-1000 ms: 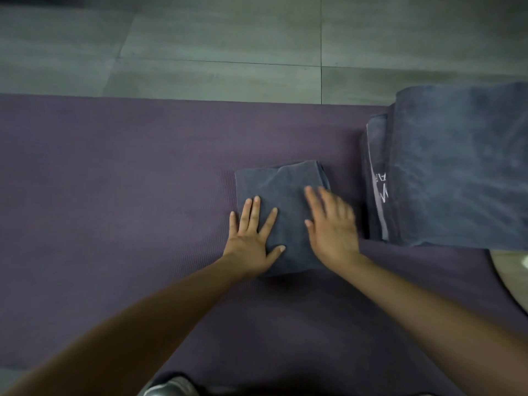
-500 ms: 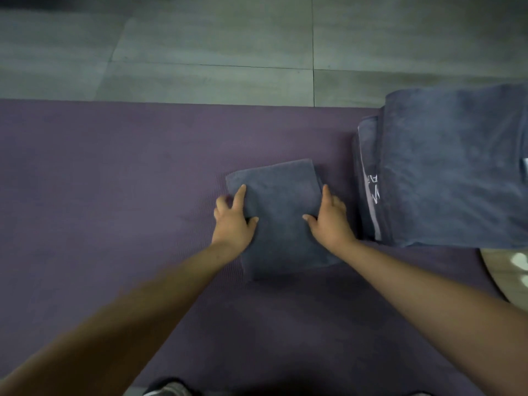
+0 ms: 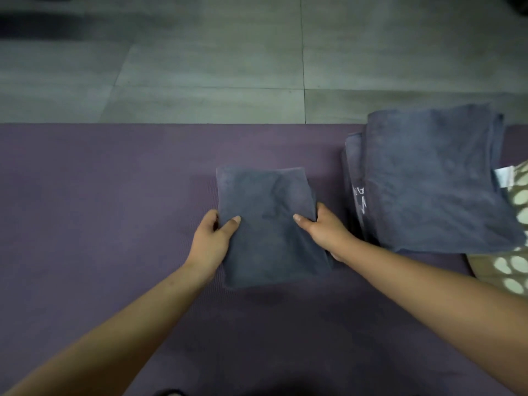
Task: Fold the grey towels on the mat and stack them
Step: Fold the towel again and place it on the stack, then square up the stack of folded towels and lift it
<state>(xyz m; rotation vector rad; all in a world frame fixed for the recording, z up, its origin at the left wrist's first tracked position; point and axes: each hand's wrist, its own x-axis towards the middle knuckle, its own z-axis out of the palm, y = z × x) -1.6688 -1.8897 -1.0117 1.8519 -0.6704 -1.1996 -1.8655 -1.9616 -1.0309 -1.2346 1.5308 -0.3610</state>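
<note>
On mat; both hands hold folded towel.

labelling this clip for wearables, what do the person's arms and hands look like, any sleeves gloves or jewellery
Both forearms are bare as far as the frame shows, with no sleeves in view. The left hand and right hand wear no gloves, and no rings, watch or wristband are visible. The thumbnails look short and unpainted.

Beyond my mat's far edge lies grey tiled floor; off the mat's right edge I see a beige cushion with pale spots
</note>
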